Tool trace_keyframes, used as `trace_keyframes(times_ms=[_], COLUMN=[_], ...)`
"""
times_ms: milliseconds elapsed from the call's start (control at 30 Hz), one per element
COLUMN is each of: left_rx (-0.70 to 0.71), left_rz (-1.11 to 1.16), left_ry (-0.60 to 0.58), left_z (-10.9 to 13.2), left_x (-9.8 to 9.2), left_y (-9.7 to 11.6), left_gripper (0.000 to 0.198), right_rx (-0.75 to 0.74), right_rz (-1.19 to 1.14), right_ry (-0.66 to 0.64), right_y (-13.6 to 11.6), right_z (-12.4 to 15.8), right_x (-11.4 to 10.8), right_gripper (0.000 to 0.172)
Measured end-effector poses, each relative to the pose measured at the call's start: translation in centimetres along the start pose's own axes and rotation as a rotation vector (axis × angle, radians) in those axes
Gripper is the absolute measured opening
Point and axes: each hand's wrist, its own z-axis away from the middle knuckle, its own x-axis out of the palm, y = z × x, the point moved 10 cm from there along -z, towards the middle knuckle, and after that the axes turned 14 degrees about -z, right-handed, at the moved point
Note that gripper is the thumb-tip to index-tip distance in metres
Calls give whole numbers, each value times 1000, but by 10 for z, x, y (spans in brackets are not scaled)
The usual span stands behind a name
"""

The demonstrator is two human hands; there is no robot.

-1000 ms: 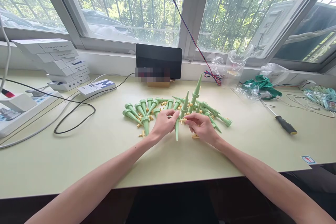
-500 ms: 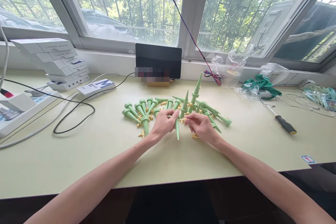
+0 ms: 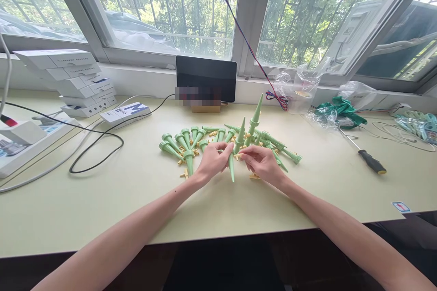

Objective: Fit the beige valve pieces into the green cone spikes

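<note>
My left hand [image 3: 212,162] is closed on a green plant watering spike [image 3: 232,171], whose pointed end hangs down towards me. Between the thumb and fingers of my right hand [image 3: 263,164] is a small yellow valve [image 3: 238,157], close beside the spike; whether the two are joined is hidden by my fingers. Just behind my hands, a green spike [image 3: 240,135] stands point up, and a taller one [image 3: 254,120] rises behind it. More green spikes with yellow valves lie to the left [image 3: 188,159] and right. Another yellow valve [image 3: 254,176] rests under my right hand.
A screwdriver [image 3: 372,162] lies to the right, near green plastic wrapping [image 3: 339,111]. At the back stands a dark tablet [image 3: 206,75]. White boxes [image 3: 82,79] are stacked at the left, with a power strip [image 3: 44,143] and loose cables in front.
The spike's tip has shifted very slightly to the right. Both hands keep nearly the same place and hold.
</note>
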Motion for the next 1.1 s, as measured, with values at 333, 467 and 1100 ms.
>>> trace_keyframes(times_ms=[333, 467, 1100], left_rx=[-45, -52, -1], left_rz=[75, 88, 30], left_ry=[-41, -52, -9], left_z=[0, -1, 1], left_x=[5, 7, 4], left_y=[-5, -8, -3], left_gripper=[46, 48, 49], right_rx=[-12, -11, 14], right_rz=[-28, -25, -73], right_ry=[19, 16, 49], right_y=[0, 0, 8], right_z=[0, -1, -2], right_x=[-2, -2, -5], right_gripper=[20, 21, 25])
